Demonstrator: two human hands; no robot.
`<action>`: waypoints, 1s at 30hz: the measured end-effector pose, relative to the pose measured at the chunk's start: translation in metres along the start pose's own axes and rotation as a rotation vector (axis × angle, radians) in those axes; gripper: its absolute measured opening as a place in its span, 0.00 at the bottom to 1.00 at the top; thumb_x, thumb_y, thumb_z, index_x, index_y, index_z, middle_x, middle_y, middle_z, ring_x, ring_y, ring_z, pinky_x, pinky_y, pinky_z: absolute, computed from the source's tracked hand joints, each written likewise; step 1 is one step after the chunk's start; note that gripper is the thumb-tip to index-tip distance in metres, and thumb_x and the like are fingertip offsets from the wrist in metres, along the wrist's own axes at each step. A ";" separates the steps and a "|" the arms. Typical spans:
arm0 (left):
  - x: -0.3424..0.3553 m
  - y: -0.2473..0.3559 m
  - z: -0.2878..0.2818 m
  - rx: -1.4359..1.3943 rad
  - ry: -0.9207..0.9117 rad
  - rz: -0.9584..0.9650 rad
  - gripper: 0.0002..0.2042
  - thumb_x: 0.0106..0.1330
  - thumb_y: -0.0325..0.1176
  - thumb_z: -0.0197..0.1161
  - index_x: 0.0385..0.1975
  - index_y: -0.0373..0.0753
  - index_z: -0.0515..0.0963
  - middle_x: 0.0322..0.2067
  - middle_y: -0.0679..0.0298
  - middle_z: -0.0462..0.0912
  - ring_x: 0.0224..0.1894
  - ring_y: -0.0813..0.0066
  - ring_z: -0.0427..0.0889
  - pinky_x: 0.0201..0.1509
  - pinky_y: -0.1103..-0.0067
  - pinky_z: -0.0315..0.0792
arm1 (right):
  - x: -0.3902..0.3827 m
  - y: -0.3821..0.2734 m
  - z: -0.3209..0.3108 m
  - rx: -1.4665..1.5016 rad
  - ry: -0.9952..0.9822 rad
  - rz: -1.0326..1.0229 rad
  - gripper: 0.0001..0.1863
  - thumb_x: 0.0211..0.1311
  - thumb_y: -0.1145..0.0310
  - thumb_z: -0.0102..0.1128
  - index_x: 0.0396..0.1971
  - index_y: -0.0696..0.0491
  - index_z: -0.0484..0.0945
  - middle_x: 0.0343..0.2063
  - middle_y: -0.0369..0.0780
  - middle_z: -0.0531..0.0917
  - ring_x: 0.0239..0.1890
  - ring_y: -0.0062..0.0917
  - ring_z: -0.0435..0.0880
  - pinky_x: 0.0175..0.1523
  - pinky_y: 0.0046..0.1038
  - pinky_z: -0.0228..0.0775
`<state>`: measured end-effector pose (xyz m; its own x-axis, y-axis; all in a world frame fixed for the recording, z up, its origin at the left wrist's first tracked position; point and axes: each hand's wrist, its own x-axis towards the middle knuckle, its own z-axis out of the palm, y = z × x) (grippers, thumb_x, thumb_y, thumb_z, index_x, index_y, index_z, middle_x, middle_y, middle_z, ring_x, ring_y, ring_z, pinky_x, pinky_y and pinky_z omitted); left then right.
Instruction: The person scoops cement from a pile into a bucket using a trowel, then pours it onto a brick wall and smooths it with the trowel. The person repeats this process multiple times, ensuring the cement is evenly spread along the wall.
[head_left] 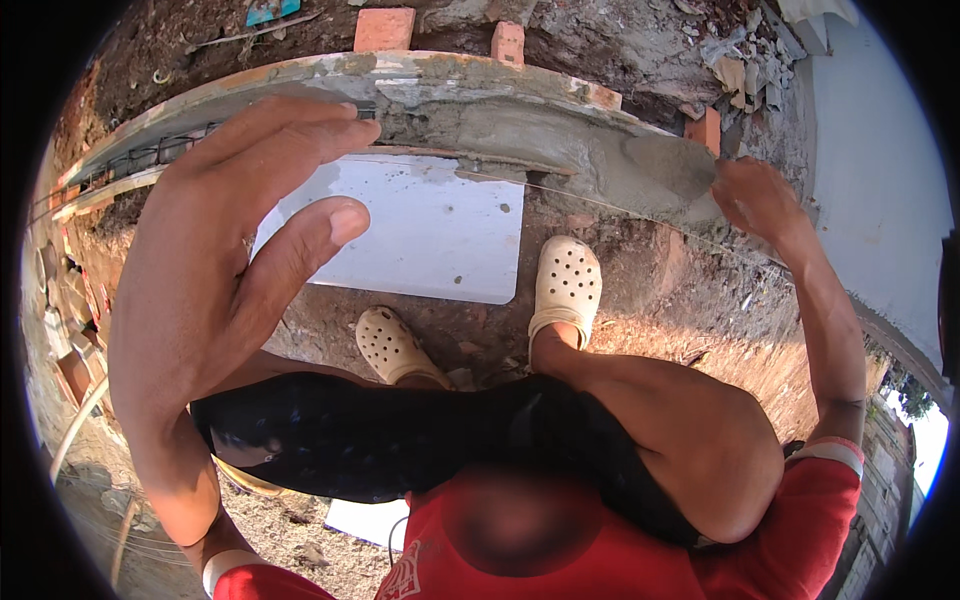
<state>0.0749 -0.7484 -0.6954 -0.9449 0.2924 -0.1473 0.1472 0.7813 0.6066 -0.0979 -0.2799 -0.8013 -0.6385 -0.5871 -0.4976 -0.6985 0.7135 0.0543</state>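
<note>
My left hand (235, 220) is raised close in front of me, empty, with the fingers stretched and the thumb apart. At the right, my right hand (755, 198) is closed round the handle of a trowel, which the fingers hide. The trowel's grey, mortar-smeared blade (675, 166) lies flat on wet grey mortar (500, 128). This mortar fills a long narrow strip between a far form board (440, 68) and a near edge. Toward the left end, beyond my left hand, steel rebar (150, 155) shows in the strip. A thin string (600, 205) runs along its near side.
A white panel (430, 230) splashed with mortar lies on the soil before my feet in cream clogs (568, 280). Red bricks (384, 30) stand against the board's far side. A pale wall (875, 170) rises at the right, with rubble (745, 75) by it.
</note>
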 end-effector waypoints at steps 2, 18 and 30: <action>-0.022 0.002 0.003 -0.071 0.012 -0.079 0.21 0.64 0.30 0.65 0.57 0.32 0.78 0.57 0.49 0.80 0.58 0.50 0.80 0.65 0.67 0.71 | 0.024 -0.020 -0.009 -0.078 -0.197 0.092 0.12 0.63 0.70 0.60 0.46 0.56 0.79 0.40 0.50 0.83 0.45 0.47 0.83 0.47 0.45 0.78; -0.053 -0.070 0.017 -0.093 0.020 -0.118 0.20 0.64 0.26 0.64 0.57 0.32 0.78 0.53 0.50 0.82 0.52 0.53 0.81 0.59 0.69 0.73 | 0.075 -0.110 -0.061 -0.242 -0.284 0.013 0.07 0.57 0.77 0.60 0.29 0.63 0.85 0.34 0.58 0.85 0.40 0.52 0.88 0.47 0.46 0.82; -0.040 -0.065 0.020 -0.086 -0.046 -0.105 0.19 0.69 0.34 0.64 0.56 0.29 0.78 0.50 0.46 0.82 0.52 0.43 0.81 0.57 0.63 0.74 | 0.069 -0.091 -0.071 -0.260 -0.239 -0.006 0.09 0.58 0.72 0.61 0.28 0.64 0.84 0.34 0.52 0.86 0.40 0.49 0.88 0.46 0.44 0.82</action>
<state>0.1088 -0.7995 -0.7447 -0.9389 0.2382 -0.2484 0.0204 0.7591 0.6506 -0.1014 -0.4119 -0.7792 -0.5619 -0.4628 -0.6857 -0.7805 0.5711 0.2541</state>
